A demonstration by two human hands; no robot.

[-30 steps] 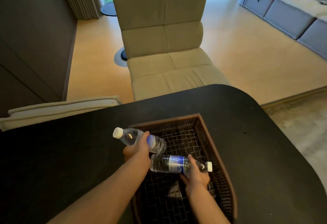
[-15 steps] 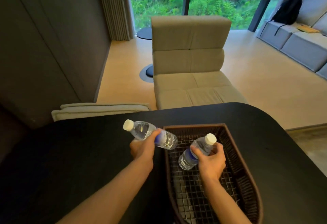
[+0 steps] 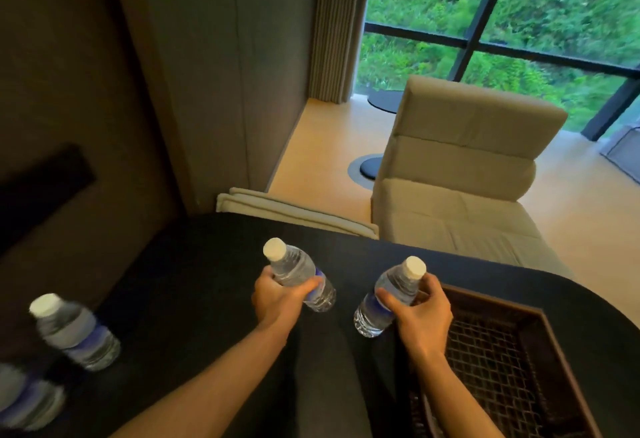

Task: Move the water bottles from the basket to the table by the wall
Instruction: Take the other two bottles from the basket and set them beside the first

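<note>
My left hand (image 3: 277,297) grips a clear water bottle (image 3: 294,269) with a white cap and blue label, tilted, above the black table (image 3: 194,275). In my right hand (image 3: 420,316) is a second water bottle (image 3: 388,294), held just left of the dark woven basket (image 3: 540,330), cap pointing up and away. The basket's visible wire-mesh bottom holds no bottle. Two more bottles stand on the table at the left, by the wall: one upright bottle (image 3: 74,332) and a blurred one (image 3: 24,399) at the frame's corner.
A dark wall (image 3: 69,91) borders the table's left side. A beige lounge chair (image 3: 460,174) and a folded beige cushion (image 3: 294,214) sit beyond the table's far edge. Wooden floor and a large window lie further back.
Both hands have lifted their bottles out of the basket and carried them leftward. The view swung left, bringing the wall and two standing bottles into sight.
</note>
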